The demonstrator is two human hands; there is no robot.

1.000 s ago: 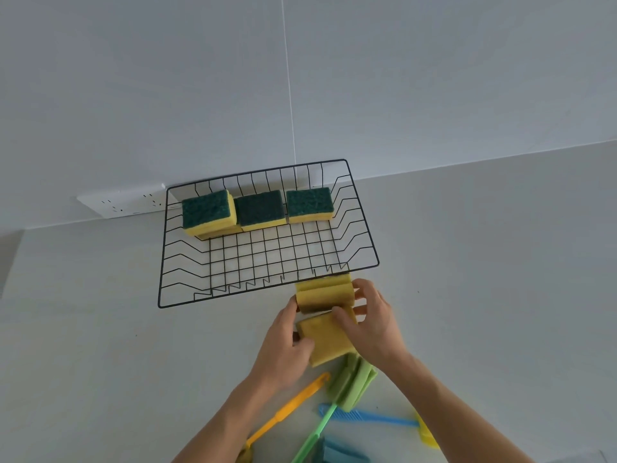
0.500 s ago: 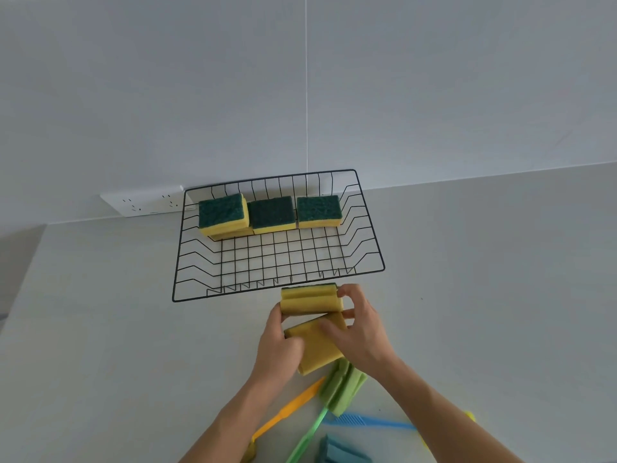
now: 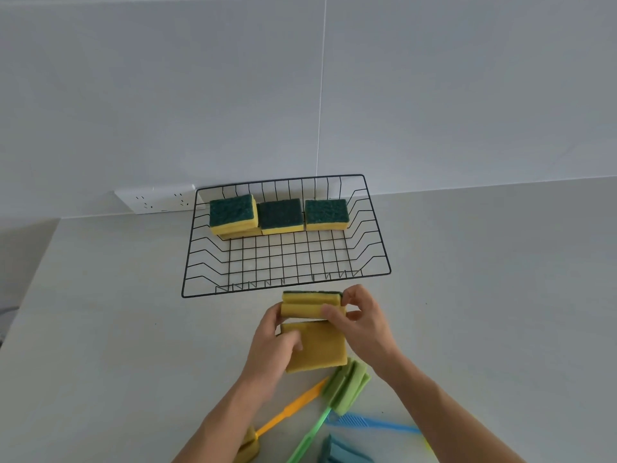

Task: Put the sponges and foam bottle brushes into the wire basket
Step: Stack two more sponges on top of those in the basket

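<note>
A black wire basket (image 3: 374, 274) sits on the counter by the wall, with several green-topped yellow sponges (image 3: 281, 216) lined along its far side. Just in front of it, my left hand (image 3: 277, 349) grips a yellow sponge (image 3: 322, 349) held tilted with its yellow face up. My right hand (image 3: 362, 324) pinches a second yellow sponge (image 3: 305, 304) by its right end, right above the first. Below my hands lie a green foam bottle brush (image 3: 349, 385), an orange-handled brush (image 3: 290, 409) and a blue brush (image 3: 370, 424).
A white wall socket (image 3: 155, 201) sits left of the basket. A blue foam head (image 3: 344, 454) shows at the bottom edge. Grey counter stretches to the left and right of the basket.
Both hands with their two sponges have stayed just in front of the basket; the lower sponge has turned flatter, and the view has shifted slightly.
</note>
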